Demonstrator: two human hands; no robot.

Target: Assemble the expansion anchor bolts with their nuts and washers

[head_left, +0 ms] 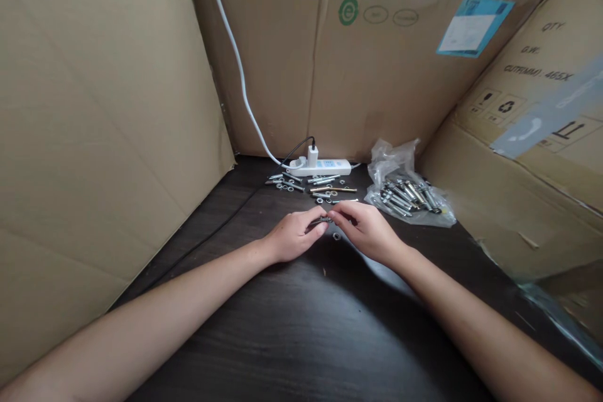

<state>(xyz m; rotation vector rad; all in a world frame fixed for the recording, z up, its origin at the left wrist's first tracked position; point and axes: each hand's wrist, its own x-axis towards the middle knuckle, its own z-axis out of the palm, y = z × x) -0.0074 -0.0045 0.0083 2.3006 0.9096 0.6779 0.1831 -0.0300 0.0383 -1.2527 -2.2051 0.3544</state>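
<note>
My left hand (296, 235) is closed around a metal bolt (318, 221), which lies sideways between thumb and fingers. At the bolt's right end, the thumb and fingertips of my right hand (365, 226) are pinched together. Some small metal part shows there, but the fingers hide most of it. On the dark table (282, 339) just below the fingertips lies a loose nut (336, 236). Beyond my hands are loose bolts (333, 189), with several washers (320, 200) and nuts scattered among them.
A clear plastic bag (393, 160) at the right holds many metal bolts (412, 195). Behind the loose parts sits a white power strip (325, 168) with a charger (312, 156) plugged in. A black cable (221, 223) crosses the table's left side. Cardboard boxes (273, 63) wall three sides.
</note>
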